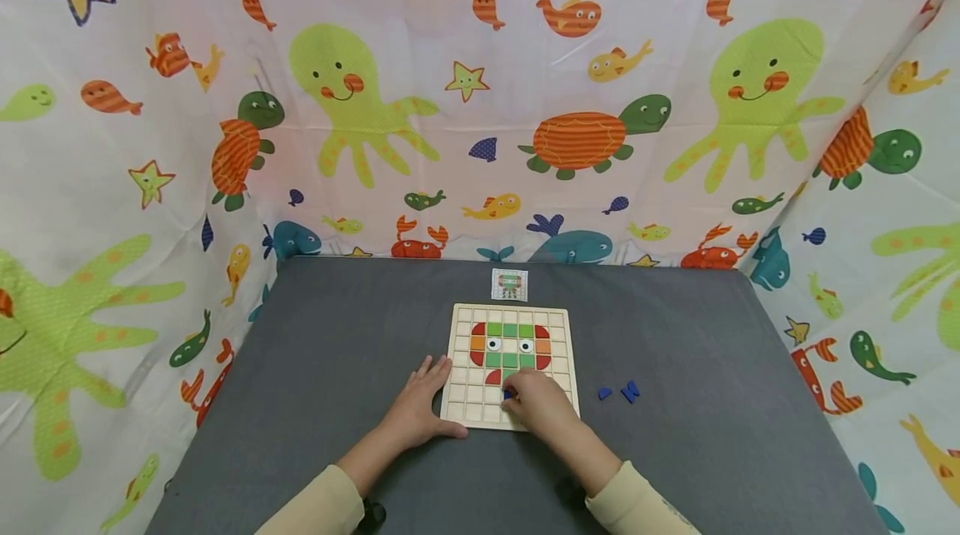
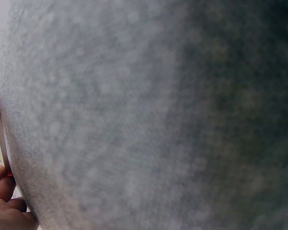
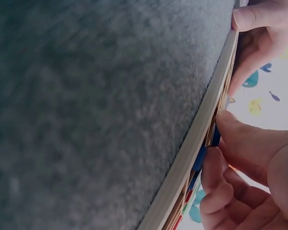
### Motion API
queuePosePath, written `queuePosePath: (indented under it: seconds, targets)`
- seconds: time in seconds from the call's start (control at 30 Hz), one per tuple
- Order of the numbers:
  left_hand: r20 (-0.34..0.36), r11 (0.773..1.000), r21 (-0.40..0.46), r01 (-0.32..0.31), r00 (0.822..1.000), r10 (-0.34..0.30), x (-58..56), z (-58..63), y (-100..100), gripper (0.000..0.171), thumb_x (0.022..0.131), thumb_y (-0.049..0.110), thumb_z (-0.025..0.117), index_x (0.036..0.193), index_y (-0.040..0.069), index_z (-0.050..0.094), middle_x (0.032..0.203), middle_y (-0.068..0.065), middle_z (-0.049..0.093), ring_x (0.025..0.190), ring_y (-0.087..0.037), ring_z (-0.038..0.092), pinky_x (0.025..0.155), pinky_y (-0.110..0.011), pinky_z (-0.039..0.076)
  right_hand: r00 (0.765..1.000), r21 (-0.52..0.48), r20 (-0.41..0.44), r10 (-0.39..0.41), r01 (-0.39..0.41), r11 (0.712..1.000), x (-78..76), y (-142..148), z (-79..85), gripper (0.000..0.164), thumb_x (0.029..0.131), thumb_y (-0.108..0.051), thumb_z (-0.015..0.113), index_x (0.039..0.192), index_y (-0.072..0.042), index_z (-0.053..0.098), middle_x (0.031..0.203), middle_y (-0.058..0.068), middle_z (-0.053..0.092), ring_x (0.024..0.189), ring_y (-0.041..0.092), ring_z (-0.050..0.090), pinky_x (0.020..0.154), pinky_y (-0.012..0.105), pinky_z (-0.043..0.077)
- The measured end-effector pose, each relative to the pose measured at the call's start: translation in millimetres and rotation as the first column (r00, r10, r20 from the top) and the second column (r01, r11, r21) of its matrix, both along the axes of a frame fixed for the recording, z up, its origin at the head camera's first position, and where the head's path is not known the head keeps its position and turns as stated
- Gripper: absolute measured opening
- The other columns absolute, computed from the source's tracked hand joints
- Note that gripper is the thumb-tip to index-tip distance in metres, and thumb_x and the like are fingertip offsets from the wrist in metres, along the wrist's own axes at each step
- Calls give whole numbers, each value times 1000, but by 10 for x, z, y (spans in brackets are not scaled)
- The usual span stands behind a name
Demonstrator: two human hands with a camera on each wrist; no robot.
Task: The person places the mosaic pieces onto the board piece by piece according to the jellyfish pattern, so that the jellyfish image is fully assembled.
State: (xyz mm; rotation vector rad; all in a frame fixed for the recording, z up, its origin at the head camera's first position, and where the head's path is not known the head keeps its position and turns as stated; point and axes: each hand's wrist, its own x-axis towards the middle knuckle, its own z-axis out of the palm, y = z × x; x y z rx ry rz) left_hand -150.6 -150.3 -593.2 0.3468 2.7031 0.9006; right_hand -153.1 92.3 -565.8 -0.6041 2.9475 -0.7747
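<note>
A wooden grid board [image 1: 462, 393] lies flat on the table, with red, green and orange pieces and two eye pieces [image 1: 527, 346] set in its cells. Against the board's left edge rests my left hand [image 1: 414, 412], fingers straight and thumb at the near corner. Over the lower middle of the grid, my right hand [image 1: 542, 403] pinches a small blue piece [image 3: 216, 137] between thumb and fingers. Beside it, another blue piece [image 3: 200, 158] shows in the right wrist view. That hand covers several cells. In the left wrist view only parts of the hands show, at the left border.
Loose blue pieces [image 1: 630, 391] lie on the grey table [image 1: 690, 435] right of the board. A small picture card [image 1: 510, 285] of a gridded figure lies beyond the board's far edge. A curtain [image 1: 465, 152] with sea animals hangs behind and at both sides.
</note>
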Motion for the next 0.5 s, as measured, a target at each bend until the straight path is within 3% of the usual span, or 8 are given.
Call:
queuePosePath:
  seconds: [0.27,0.5]
  targets:
    - [0,1000,8,2,1000,-2,2,3,-1,123,64,53,92,160,9,28,167,-8,26,157,-33,12,125,-57,17,999,45,1,-43,43,998,-10,-43,-9,11,82,-15,84,88,-11,77,79,-2,65,70,11,57,66,33,53]
    - [-7,1000,5,5,1000,-5,-2,1,-4,123,64,53,92,160,9,28,167,-8,26,157,-34,13,125,-57,17,1000,23,11,-28,28,999,-16,-57,-6,15,80,-16,85,92,-8,78,81,1,66,71,12,58,67,34,54]
